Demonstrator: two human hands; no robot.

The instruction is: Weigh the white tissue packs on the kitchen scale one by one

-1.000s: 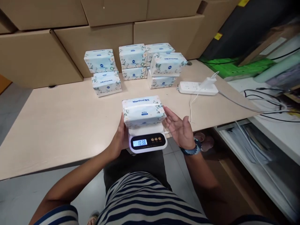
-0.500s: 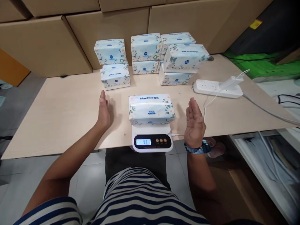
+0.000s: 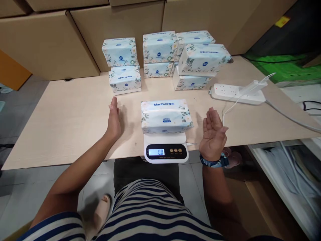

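A floral pack of tissues marked "Manhua" rests on a white digital scale at the table's front edge. The scale's lit display reads what looks like 0.0. To the left of the pack, my left hand is held upright, its fingers straight and apart from the pack. On the pack's other side my right hand is open, palm turned inward and thumb stretched out, touching nothing. A blue patterned band circles the right wrist.
Stacked tissue packs stand at the back left, with more stacks at the back middle and right. A white power strip with a plug and cables lies on the right. Large cardboard boxes line the table's rear.
The scale's display has gone from about 43.1 to 0.0. My right hand has turned its palm up a little, with the thumb farther out. The view has shifted slightly; a sandalled foot now shows below.
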